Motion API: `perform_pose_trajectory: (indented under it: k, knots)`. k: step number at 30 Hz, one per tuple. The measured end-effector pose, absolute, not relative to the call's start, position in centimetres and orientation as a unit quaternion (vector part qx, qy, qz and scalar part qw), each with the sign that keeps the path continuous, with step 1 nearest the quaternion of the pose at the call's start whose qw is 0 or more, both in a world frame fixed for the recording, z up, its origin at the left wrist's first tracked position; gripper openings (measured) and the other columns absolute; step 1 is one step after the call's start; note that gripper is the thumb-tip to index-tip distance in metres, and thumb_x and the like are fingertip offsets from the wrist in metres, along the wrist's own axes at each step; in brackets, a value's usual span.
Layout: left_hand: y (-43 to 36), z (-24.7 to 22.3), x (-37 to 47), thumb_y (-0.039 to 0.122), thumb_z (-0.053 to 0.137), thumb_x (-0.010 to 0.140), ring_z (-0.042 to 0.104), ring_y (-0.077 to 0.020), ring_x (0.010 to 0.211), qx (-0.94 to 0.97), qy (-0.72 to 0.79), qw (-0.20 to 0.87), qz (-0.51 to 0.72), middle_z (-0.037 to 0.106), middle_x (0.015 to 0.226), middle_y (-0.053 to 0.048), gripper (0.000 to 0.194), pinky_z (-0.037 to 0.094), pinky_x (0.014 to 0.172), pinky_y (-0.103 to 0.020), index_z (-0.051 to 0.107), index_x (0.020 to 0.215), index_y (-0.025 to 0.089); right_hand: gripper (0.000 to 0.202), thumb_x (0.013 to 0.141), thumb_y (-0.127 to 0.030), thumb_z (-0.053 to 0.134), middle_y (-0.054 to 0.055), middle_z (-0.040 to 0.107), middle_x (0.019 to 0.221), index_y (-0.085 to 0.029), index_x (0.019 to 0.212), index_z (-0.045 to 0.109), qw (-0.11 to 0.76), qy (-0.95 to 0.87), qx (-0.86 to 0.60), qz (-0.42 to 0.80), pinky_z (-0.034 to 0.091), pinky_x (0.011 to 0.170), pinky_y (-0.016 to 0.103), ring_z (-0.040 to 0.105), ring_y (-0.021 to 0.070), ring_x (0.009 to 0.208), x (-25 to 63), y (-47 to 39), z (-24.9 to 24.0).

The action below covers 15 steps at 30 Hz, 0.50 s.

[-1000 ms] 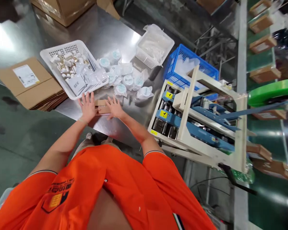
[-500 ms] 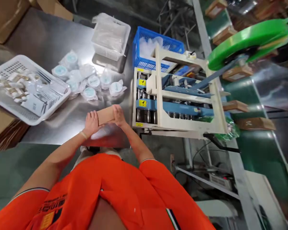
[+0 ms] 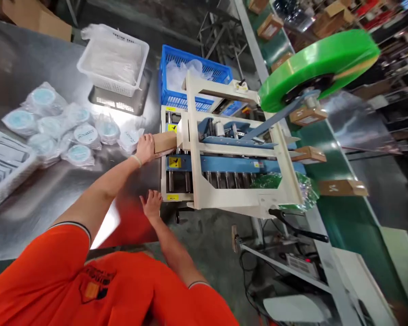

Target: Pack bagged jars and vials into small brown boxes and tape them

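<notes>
My left hand [image 3: 145, 148] grips the near end of a small brown cardboard box [image 3: 165, 142]. The box's far end sits in the mouth of a box taping machine [image 3: 197, 172], between its blue side rails. Below it, my right hand [image 3: 152, 204] is empty with its fingers apart, by the corner where the metal table [image 3: 122, 181] meets the machine. Left of my left hand lie several round white containers with pale blue lids [image 3: 85, 134], each in a clear bag.
A white basket of clear bags [image 3: 114, 61] stands at the back, a white basket of flat packets [image 3: 7, 167] at far left. Behind the machine is a blue crate [image 3: 172, 59]. Green tape [image 3: 319, 68] hangs on its arm; a green conveyor [image 3: 336, 208] carries brown boxes.
The box has moved right from over the table into the machine's entrance, pushed by my left hand. My right hand has let go of it and dropped nearer to me. The view has shifted right.
</notes>
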State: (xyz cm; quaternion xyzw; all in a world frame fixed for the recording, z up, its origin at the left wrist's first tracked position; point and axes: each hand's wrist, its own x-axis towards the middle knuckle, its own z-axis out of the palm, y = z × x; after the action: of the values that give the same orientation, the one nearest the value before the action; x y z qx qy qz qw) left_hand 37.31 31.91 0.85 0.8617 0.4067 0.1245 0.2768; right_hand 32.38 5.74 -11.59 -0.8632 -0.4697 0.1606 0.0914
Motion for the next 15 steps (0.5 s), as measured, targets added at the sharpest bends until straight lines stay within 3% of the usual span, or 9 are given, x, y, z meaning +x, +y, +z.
perform_pose_trajectory:
  k: [4,7,9,12,15]
  knots:
    - [34.1,0.4,43.0,0.050,0.113,0.078,0.037,-0.0610,0.182,0.855,0.344,0.360,0.148,0.050,0.184,-0.043,0.130,0.024,0.153,-0.071,0.054,0.180,-0.005,0.044,0.121,-0.049,0.073,0.026,0.080,0.143,-0.020,0.153,0.082,0.065,-0.480,-0.859,0.164,0.065,0.109,0.060,0.076,0.0458,0.129,32.8,5.5,-11.7]
    - [34.7,-0.3,42.9,0.037,0.119,0.067,0.021,-0.0560,0.193,0.823,0.345,0.411,0.186,0.032,0.197,-0.039,0.147,0.025,0.157,-0.063,0.045,0.190,0.004,0.043,0.120,-0.045,0.075,0.028,0.079,0.144,-0.017,0.152,0.081,0.061,-0.471,-0.864,0.166,0.063,0.111,0.057,0.076,0.0449,0.130,32.9,5.5,-11.2]
    - [34.5,-1.0,41.0,0.028,0.116,0.071,0.023,-0.0557,0.193,0.794,0.374,0.431,0.213,0.025,0.200,-0.039,0.143,0.031,0.155,-0.065,0.042,0.191,0.008,0.041,0.119,-0.043,0.076,0.028,0.079,0.144,-0.017,0.150,0.082,0.059,-0.461,-0.870,0.165,0.061,0.111,0.056,0.075,0.0448,0.131,32.8,5.8,-10.6]
    - [33.3,-2.3,37.9,0.025,0.101,0.091,0.050,-0.0568,0.179,0.739,0.417,0.474,0.236,0.049,0.184,-0.044,0.101,0.043,0.145,-0.071,0.055,0.179,0.003,0.035,0.118,-0.039,0.076,0.027,0.079,0.141,-0.018,0.144,0.082,0.050,-0.461,-0.871,0.163,0.059,0.110,0.054,0.074,0.0440,0.129,32.5,6.3,-9.8]
    - [32.1,-3.3,37.5,0.029,0.095,0.095,0.071,-0.0566,0.156,0.692,0.401,0.544,0.253,0.077,0.152,-0.038,0.070,0.056,0.130,-0.073,0.074,0.157,0.004,0.032,0.117,-0.036,0.074,0.026,0.080,0.138,-0.018,0.142,0.083,0.036,-0.469,-0.869,0.150,0.059,0.109,0.054,0.074,0.0431,0.126,32.3,6.4,-9.6]
